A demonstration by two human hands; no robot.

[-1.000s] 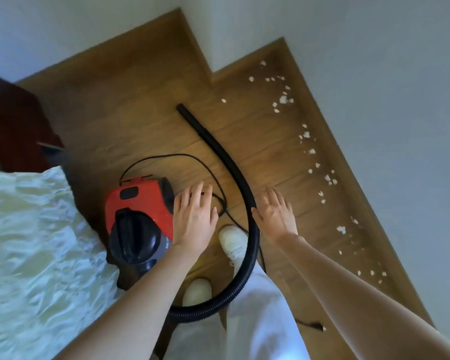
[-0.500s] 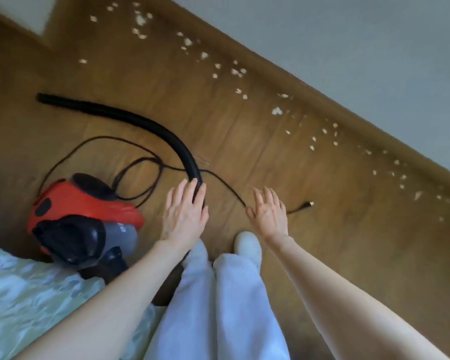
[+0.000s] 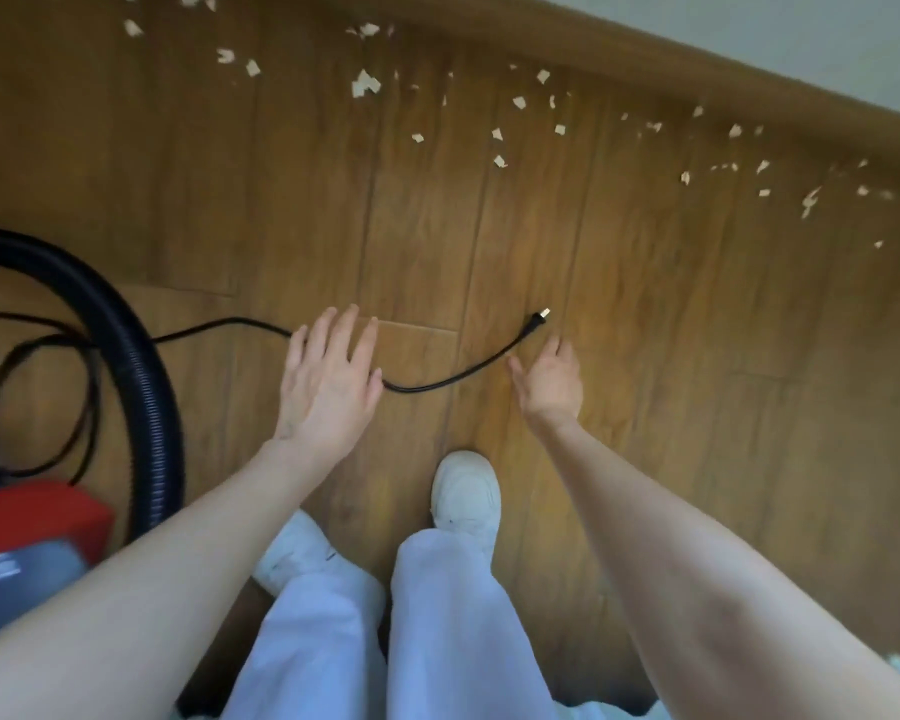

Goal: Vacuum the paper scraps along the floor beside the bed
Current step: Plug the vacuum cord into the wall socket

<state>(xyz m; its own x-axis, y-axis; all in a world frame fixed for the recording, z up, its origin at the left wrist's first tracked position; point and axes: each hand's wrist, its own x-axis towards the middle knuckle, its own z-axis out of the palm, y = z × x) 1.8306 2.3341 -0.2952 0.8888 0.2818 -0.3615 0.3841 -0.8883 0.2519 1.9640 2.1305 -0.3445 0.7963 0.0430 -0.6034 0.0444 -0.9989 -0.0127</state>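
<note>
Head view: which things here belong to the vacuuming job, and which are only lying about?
Belong to the job:
- paper scraps along the baseboard
- vacuum cleaner, red and grey
- black hose
- power cord, its plug loose on the floor
- left hand and right hand, both empty

Only there:
- white shoes
- wooden floor
</note>
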